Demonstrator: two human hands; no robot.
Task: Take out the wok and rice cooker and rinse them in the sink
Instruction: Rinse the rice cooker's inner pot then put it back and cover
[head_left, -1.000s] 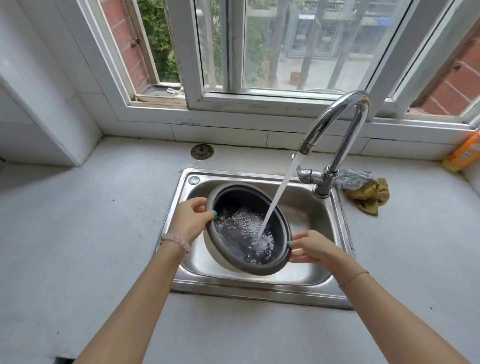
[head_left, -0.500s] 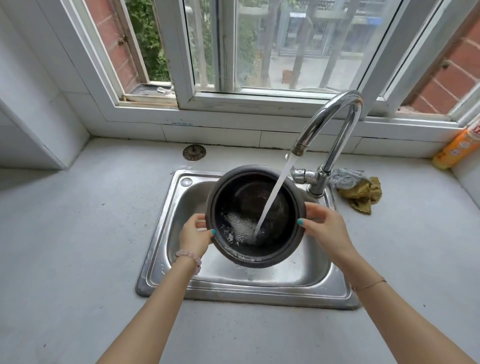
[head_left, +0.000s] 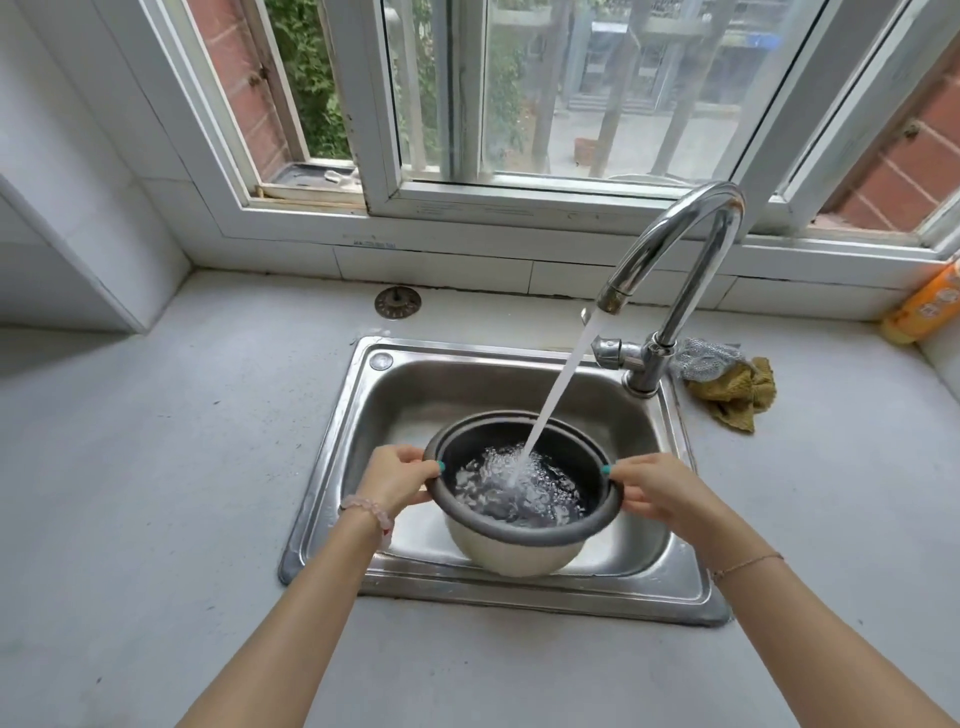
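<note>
Rice cooker pot (head_left: 519, 551): held in near half of sink (head_left: 322, 483), mouth up, partly filled, under stream (head_left: 561, 384) from tap (head_left: 675, 249). Gripped at rim: left hand (head_left: 397, 478) pinched left edge, right hand (head_left: 657, 491) pinched right edge, both equally near. Round, no long axis. Tipping out judged next, with open basin on far side. Cloth (head_left: 737, 395) and scourer (head_left: 706, 358) lay right of tap; bottle (head_left: 924, 306) far right; drain cover (head_left: 397, 302) beyond sink. Wok not seen.
</note>
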